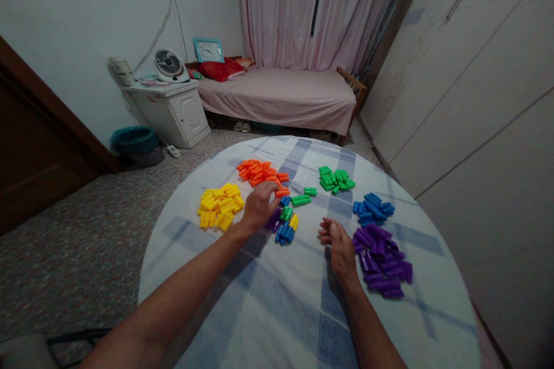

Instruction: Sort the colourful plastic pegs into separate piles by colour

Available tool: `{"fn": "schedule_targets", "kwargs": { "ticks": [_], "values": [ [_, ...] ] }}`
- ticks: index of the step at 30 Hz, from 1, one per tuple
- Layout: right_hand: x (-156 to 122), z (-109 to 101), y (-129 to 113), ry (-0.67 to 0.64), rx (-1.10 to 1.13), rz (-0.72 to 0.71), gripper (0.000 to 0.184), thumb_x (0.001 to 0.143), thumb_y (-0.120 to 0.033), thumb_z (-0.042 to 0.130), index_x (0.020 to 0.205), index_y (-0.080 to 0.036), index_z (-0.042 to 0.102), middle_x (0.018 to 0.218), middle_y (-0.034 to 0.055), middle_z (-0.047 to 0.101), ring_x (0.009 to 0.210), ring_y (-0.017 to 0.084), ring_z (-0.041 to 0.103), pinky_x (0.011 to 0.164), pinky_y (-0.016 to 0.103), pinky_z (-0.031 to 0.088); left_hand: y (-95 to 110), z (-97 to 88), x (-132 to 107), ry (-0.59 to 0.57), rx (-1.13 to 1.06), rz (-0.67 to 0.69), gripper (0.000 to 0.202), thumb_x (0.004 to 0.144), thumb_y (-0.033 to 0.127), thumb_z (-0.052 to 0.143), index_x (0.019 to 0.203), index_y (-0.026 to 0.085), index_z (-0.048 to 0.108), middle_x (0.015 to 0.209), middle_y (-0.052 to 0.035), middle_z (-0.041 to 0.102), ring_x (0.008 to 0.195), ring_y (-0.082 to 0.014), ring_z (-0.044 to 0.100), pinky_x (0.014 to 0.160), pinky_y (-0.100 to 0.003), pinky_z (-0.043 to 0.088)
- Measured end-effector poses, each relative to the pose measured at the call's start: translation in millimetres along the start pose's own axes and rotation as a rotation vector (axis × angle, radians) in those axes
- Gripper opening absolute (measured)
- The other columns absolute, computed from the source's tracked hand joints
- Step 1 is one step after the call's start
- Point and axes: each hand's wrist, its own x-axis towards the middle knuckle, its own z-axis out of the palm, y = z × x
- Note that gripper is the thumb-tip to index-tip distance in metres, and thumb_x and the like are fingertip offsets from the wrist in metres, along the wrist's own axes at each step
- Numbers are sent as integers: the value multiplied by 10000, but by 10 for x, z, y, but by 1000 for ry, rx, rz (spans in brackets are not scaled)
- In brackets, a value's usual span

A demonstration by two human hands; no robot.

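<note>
A round table (pixel 277 311) with a blue checked cloth carries small plastic pegs sorted by colour: yellow pile (pixel 219 206), orange pile (pixel 258 172), green pile (pixel 335 179), blue pile (pixel 372 209), purple pile (pixel 383 260). A small mixed heap (pixel 286 223) lies in the middle, with loose green pegs (pixel 302 198) beside it. My left hand (pixel 259 206) reaches over the mixed heap, fingers curled at an orange peg (pixel 282 191). My right hand (pixel 340 245) rests on the cloth next to the purple pile, fingers curled in; what it holds is hidden.
Beyond the table are a pink bed (pixel 281 95), a white bedside cabinet (pixel 173 112) with a small fan (pixel 169 64), and a blue basin (pixel 133 139) on the floor. White wardrobe doors (pixel 476 81) run along the right.
</note>
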Motion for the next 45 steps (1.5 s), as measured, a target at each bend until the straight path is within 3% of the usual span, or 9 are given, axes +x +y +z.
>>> {"fn": "schedule_targets", "kwargs": {
  "ticks": [5, 10, 13, 17, 21, 25, 33, 40, 45],
  "values": [
    [12, -1, 10, -4, 2, 1, 438, 863, -532, 430, 1040, -168, 598, 910, 73, 641, 689, 152, 579, 625, 299, 467, -447, 15, 573, -17, 324, -10, 199, 788, 127, 513, 962, 168, 599, 1078, -102, 610, 1047, -238, 530, 929, -365, 431],
    [7, -7, 10, -10, 1, -7, 424, 868, -521, 431, 1038, -172, 600, 902, 68, 646, 678, 145, 576, 624, 290, 464, -580, 102, 763, -75, 365, -19, 221, 777, 109, 501, 953, 151, 627, 1086, -132, 594, 1041, -261, 528, 886, -387, 450],
    [6, -8, 7, -3, -12, -11, 425, 865, -521, 435, 1033, -173, 609, 905, 71, 654, 688, 149, 585, 632, 292, 467, -516, 118, 682, -64, 355, -13, 255, 766, 113, 519, 997, 139, 623, 1134, -139, 575, 1114, -271, 495, 952, -409, 416],
    [6, -5, 6, 5, -7, -14, 434, 852, -531, 446, 1025, -170, 614, 895, 73, 658, 671, 150, 584, 620, 294, 470, -290, 126, 326, 23, 184, -16, 262, 799, 170, 515, 1042, 161, 613, 1187, -108, 562, 1159, -240, 477, 1022, -408, 377],
    [-2, -1, 1, -4, -25, -21, 418, 859, -511, 438, 1025, -168, 610, 906, 74, 653, 683, 151, 586, 631, 295, 471, -87, 191, -113, -5, -30, -162, 251, 842, 254, 500, 1045, 168, 620, 1137, -92, 601, 1120, -212, 522, 1002, -391, 414],
    [-15, -7, 7, -2, -73, -29, 382, 857, -475, 449, 1036, -174, 604, 914, 69, 651, 719, 160, 605, 654, 301, 473, -40, 324, -331, -41, -89, -256, 322, 888, 321, 440, 1127, 170, 593, 1234, -111, 564, 1184, -222, 494, 1031, -418, 394],
    [-47, 12, 0, -28, -204, -87, 309, 842, -376, 474, 1049, -183, 598, 959, 70, 656, 794, 182, 624, 739, 330, 477, -75, 463, -338, -102, -118, -163, 374, 896, 352, 428, 1215, 192, 540, 1263, -91, 569, 1205, -210, 488, 1055, -437, 359],
    [-14, 30, -139, -32, -215, -22, 274, 807, -341, 497, 1022, -219, 614, 948, 58, 660, 790, 189, 621, 666, 300, 489, -90, 419, -304, -84, -228, -168, 324, 903, 361, 392, 1062, 186, 613, 1077, -69, 653, 1037, -194, 579, 955, -387, 440],
    [415, 127, -289, -50, -510, -298, 335, 800, -184, 438, 1090, -227, 600, 1082, 69, 612, 877, 187, 602, 784, 330, 491, -103, 428, -276, -89, -246, -189, 314, 897, 357, 386, 1033, 194, 617, 1037, -72, 659, 1012, -211, 584, 929, -408, 448]
  ]
}}
